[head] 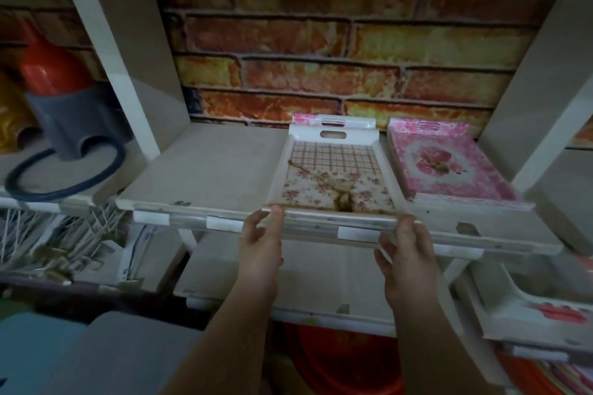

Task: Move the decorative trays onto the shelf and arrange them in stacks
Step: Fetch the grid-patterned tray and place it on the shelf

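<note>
A white tray point(333, 170) with a checked and flowered base lies on the shelf point(205, 170), on top of another tray whose handle shows behind it. My left hand point(261, 240) pinches its near left corner, thumb on the rim. At the near right corner my right hand point(407, 253) holds the rim the same way. To the right stands a stack of pink flowered trays point(449, 163).
Brick-pattern wall behind the shelf. The left compartment holds an orange and grey jug point(61, 96) and a blue ring. A lower shelf at right carries another white tray point(539, 311). Grey and blue bins point(106, 356) sit at lower left.
</note>
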`<state>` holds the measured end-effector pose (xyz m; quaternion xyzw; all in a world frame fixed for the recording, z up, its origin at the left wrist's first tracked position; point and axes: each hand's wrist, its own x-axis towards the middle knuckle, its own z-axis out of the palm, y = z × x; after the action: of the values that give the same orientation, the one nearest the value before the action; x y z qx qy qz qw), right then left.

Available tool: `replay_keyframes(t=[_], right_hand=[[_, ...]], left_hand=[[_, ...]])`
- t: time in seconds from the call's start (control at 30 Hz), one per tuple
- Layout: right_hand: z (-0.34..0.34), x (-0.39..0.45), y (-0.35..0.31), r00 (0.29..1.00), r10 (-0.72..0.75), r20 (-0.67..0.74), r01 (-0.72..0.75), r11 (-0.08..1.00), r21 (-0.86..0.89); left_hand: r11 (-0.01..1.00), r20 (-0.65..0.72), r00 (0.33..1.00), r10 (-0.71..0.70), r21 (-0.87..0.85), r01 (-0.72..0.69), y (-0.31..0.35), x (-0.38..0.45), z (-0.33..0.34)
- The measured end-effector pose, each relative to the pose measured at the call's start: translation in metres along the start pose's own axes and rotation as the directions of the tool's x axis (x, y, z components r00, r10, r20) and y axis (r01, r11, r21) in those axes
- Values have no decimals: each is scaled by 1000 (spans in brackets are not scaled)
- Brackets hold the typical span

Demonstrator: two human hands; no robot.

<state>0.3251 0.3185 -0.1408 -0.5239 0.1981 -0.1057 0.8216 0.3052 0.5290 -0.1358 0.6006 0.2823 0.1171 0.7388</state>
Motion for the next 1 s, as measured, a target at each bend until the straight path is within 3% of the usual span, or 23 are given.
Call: replay_keyframes(t=[0.2, 0.57, 0.73, 1.0], right_hand=[[19, 44, 4, 984, -20, -176, -12, 984, -179], [10, 33, 2, 982, -3, -190, -40, 975, -220], [-37, 3, -5, 977, -20, -212, -41, 958, -283], [-160, -30, -38, 938, -59, -341, -63, 939, -337]], left_hand=[[980, -140, 990, -12, 193, 39, 4, 37, 22], [993, -36, 993, -110, 31, 111, -3, 23, 20], [977, 44, 977, -211, -22, 212, -29, -7, 29], [929, 211, 905, -369, 68, 363, -85, -86, 81]])
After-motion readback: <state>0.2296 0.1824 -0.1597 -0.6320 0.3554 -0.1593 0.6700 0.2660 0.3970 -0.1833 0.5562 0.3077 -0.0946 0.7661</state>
